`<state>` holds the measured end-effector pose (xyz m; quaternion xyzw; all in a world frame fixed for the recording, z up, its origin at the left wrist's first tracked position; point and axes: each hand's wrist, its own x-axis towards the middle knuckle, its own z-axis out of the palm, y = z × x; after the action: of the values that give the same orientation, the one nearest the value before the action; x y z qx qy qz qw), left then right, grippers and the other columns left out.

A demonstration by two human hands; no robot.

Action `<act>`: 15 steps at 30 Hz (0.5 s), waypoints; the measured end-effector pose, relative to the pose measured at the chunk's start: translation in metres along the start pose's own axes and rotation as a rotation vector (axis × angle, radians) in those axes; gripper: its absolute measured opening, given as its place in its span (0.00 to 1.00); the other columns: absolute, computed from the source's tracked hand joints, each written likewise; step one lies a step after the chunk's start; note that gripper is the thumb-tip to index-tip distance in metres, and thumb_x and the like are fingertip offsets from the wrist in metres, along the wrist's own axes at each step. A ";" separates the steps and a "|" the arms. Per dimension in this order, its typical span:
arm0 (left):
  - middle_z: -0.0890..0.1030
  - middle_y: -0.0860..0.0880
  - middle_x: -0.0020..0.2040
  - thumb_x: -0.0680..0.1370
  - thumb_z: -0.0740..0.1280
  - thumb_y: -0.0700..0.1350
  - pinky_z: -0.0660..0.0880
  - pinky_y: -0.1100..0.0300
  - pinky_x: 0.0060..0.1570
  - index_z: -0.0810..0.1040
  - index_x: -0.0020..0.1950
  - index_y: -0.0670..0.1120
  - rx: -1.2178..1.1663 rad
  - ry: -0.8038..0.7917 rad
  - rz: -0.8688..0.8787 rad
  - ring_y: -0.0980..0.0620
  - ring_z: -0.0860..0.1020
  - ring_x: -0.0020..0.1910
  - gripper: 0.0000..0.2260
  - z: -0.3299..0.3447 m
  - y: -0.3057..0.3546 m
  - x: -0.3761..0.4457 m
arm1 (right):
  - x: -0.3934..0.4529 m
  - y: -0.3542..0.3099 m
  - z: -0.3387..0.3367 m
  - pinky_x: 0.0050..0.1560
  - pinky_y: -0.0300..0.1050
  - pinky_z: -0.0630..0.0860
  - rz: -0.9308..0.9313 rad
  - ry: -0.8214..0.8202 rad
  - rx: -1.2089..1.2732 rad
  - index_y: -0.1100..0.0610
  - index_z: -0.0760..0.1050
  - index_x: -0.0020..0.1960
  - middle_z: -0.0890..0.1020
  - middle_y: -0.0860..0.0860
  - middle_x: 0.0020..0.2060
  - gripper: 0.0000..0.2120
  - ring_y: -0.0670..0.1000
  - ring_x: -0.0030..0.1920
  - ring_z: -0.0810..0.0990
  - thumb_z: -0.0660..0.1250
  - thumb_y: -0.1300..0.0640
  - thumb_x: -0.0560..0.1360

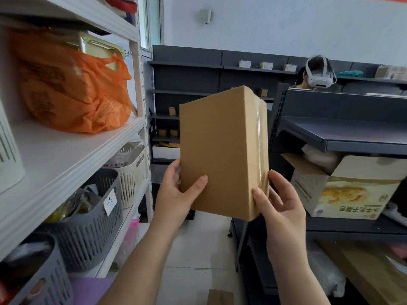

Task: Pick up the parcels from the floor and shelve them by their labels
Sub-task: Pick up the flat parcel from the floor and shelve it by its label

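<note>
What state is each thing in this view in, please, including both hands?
Cardboard parcel: taped shut, held upright in the air, no label on the visible faces.
Left hand: gripping the parcel's lower left edge.
Right hand: gripping its lower right corner.
Orange bag: lying on the white shelf.
Printed carton: flaps open, upside down.
Grey basket: filled, tagged.

The cream basket [132,170] reads partly "a nice d"; the printed carton's [345,194] upside-down characters are illegible.
</note>
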<state>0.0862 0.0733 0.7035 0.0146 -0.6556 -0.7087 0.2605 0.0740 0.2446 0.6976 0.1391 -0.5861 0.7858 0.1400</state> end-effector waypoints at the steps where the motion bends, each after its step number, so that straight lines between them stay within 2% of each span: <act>1: 0.77 0.56 0.61 0.67 0.71 0.49 0.73 0.62 0.55 0.68 0.63 0.55 0.018 0.000 0.005 0.61 0.76 0.58 0.26 0.000 0.000 -0.001 | 0.000 0.000 -0.001 0.45 0.31 0.78 0.012 0.007 0.010 0.47 0.73 0.59 0.84 0.33 0.43 0.29 0.37 0.49 0.81 0.71 0.52 0.57; 3: 0.77 0.56 0.61 0.67 0.70 0.51 0.73 0.62 0.57 0.67 0.63 0.57 0.063 0.007 0.011 0.58 0.76 0.60 0.26 0.000 -0.001 -0.003 | 0.000 -0.001 -0.001 0.44 0.30 0.77 0.036 0.017 0.031 0.49 0.71 0.62 0.84 0.36 0.45 0.32 0.37 0.50 0.81 0.72 0.53 0.57; 4: 0.77 0.58 0.59 0.68 0.70 0.50 0.74 0.64 0.56 0.67 0.62 0.57 0.087 0.016 0.021 0.57 0.76 0.59 0.24 0.001 -0.002 -0.003 | 0.000 0.000 -0.002 0.45 0.31 0.77 0.052 0.016 0.043 0.50 0.71 0.62 0.84 0.39 0.47 0.33 0.39 0.51 0.82 0.72 0.54 0.57; 7: 0.76 0.62 0.54 0.72 0.69 0.46 0.74 0.74 0.41 0.67 0.61 0.57 0.132 0.045 0.064 0.58 0.78 0.53 0.21 0.000 -0.001 -0.003 | 0.002 0.001 -0.005 0.43 0.31 0.78 0.093 0.018 0.079 0.51 0.71 0.61 0.85 0.42 0.45 0.31 0.39 0.48 0.83 0.71 0.57 0.58; 9: 0.76 0.60 0.55 0.73 0.68 0.45 0.73 0.75 0.39 0.69 0.60 0.57 0.173 0.039 0.075 0.58 0.78 0.53 0.18 0.000 -0.001 -0.004 | 0.003 0.002 -0.007 0.43 0.33 0.79 0.114 0.013 0.089 0.51 0.72 0.61 0.84 0.45 0.49 0.31 0.40 0.48 0.83 0.71 0.58 0.58; 12: 0.77 0.53 0.60 0.74 0.67 0.46 0.75 0.73 0.45 0.71 0.59 0.57 0.202 0.020 0.048 0.55 0.77 0.58 0.15 0.000 -0.003 -0.004 | 0.002 0.002 -0.007 0.40 0.34 0.79 0.141 -0.023 0.127 0.51 0.73 0.60 0.83 0.46 0.51 0.32 0.42 0.47 0.84 0.74 0.56 0.56; 15: 0.75 0.53 0.63 0.74 0.65 0.48 0.74 0.59 0.59 0.71 0.61 0.57 0.222 0.035 0.036 0.53 0.74 0.63 0.15 0.000 -0.003 -0.003 | 0.002 0.003 -0.004 0.41 0.35 0.79 0.156 -0.091 0.125 0.47 0.75 0.57 0.85 0.42 0.50 0.41 0.44 0.48 0.84 0.81 0.44 0.45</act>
<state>0.0875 0.0748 0.7001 0.0438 -0.7255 -0.6266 0.2812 0.0706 0.2473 0.6943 0.1370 -0.5506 0.8223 0.0429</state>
